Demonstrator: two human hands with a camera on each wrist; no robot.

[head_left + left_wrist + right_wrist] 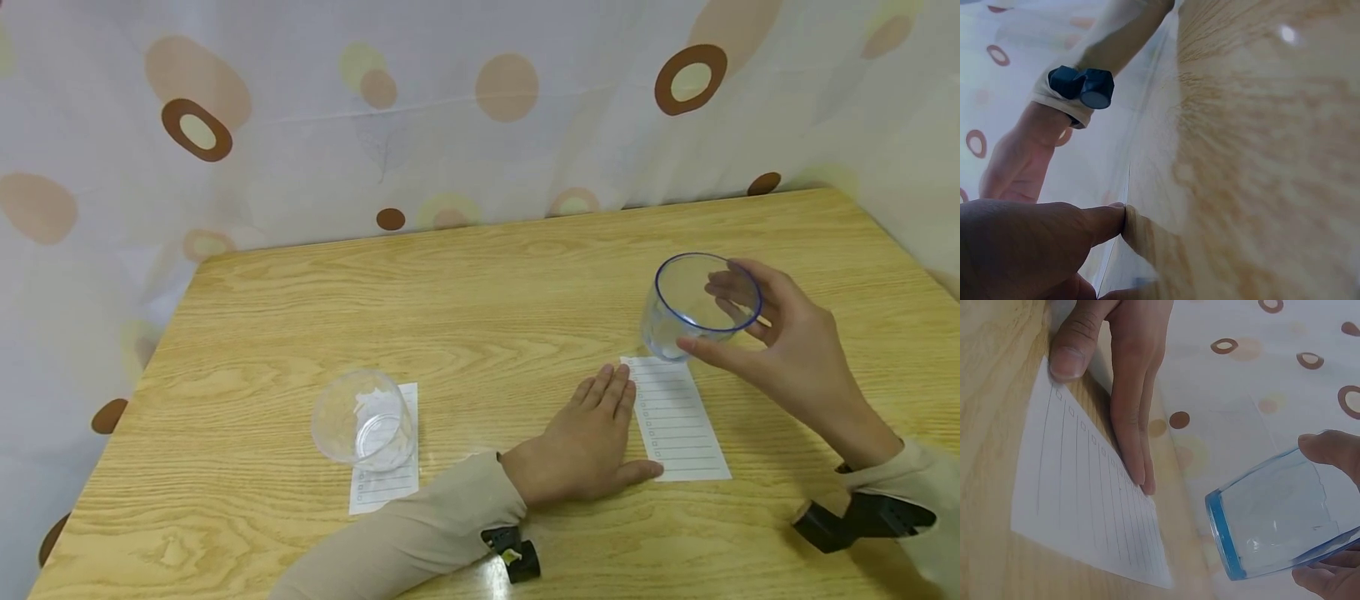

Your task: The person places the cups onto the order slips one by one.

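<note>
My right hand (806,354) grips a clear plastic cup with a blue rim (667,321), fingers round its far side and thumb on the near side. In the right wrist view the cup (1275,515) appears tilted, held above the table, its blue-tinted base (1225,534) toward the paper. My left hand (588,442) rests palm down, its fingers straight. Its fingertips and thumb press the left edge of a lined paper slip (686,425) printed with small boxes. In the head view the cup overlaps the slip's far end.
To the left, a second clear cup (330,417) stands on another lined slip (386,496), with white showing through it. The wooden table (465,300) ends at a white curtain (300,167) with brown and peach spots. Black wrist cameras sit on both sleeves.
</note>
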